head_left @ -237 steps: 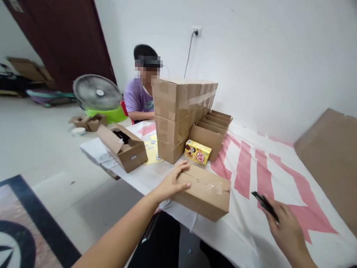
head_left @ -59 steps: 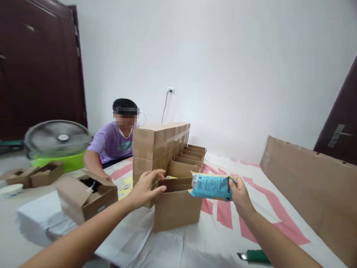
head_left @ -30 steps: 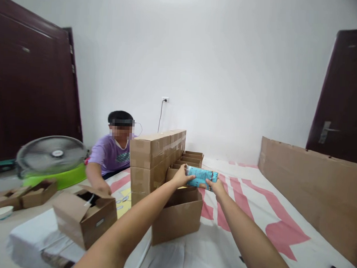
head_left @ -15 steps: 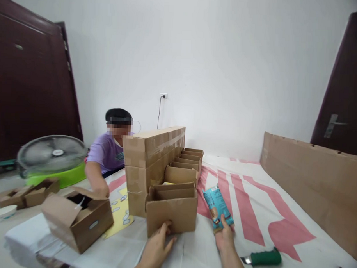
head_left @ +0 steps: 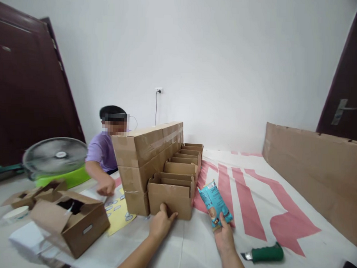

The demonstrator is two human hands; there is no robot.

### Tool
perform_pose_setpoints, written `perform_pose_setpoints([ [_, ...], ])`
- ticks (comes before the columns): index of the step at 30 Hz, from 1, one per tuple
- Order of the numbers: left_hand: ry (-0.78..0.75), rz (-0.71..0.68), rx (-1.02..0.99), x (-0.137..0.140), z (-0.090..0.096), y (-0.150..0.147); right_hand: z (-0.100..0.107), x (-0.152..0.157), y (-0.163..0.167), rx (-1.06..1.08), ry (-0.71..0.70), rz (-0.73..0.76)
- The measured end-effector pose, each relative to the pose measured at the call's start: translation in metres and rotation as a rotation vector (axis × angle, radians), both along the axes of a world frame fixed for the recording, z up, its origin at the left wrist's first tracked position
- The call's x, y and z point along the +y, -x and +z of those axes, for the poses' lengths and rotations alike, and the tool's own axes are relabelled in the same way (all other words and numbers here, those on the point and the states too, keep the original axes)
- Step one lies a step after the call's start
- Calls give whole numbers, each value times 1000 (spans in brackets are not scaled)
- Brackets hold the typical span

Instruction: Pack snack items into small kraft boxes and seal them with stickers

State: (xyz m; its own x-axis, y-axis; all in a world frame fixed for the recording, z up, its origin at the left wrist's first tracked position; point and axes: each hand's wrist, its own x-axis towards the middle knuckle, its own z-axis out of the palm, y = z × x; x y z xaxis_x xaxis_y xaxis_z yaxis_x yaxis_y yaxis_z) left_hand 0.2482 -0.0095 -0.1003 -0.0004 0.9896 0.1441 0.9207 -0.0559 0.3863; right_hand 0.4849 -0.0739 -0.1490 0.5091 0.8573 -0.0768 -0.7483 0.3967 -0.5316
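Note:
My right hand [head_left: 225, 235] grips the lower end of a blue snack packet [head_left: 216, 203], held above the red and white sheet [head_left: 241, 183]. My left hand [head_left: 163, 222] presses its fingers against the front wall of the nearest open cardboard box [head_left: 172, 200], with the thumb apart. That box is the front one in a row of open boxes [head_left: 181, 168] running back towards the wall. Along the row's left side stands a stack of taped, closed cartons [head_left: 148, 148]. What lies inside the nearest box is hidden from here.
A green-handled knife [head_left: 266, 253] lies at the front right. An open carton with a dark inside [head_left: 83, 234] sits at the left, near a yellow sheet [head_left: 120, 214]. Behind it are a fan [head_left: 56, 155] and another person [head_left: 103, 155]. A long cardboard panel [head_left: 312, 166] stands at the right.
The nearest box has been pushed back against the row, my left hand following it. The other person's hand has come out from behind the left carton. The view has shifted slightly.

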Motion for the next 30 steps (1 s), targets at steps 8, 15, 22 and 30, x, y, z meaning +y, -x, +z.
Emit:
perform_pose_setpoints([
  [8, 21, 19, 8, 36, -3, -18, -1, 1, -1, -6, 5, 11],
  [15, 36, 33, -35, 63, 0, -38, 3, -1, 4, -112, 35, 14],
  [22, 68, 67, -150, 87, -2, -52, -2, -3, 8, -499, 102, 43],
  [30, 43, 16, -401, 82, -12, -31, -1, -4, 11, -747, 155, -7],
])
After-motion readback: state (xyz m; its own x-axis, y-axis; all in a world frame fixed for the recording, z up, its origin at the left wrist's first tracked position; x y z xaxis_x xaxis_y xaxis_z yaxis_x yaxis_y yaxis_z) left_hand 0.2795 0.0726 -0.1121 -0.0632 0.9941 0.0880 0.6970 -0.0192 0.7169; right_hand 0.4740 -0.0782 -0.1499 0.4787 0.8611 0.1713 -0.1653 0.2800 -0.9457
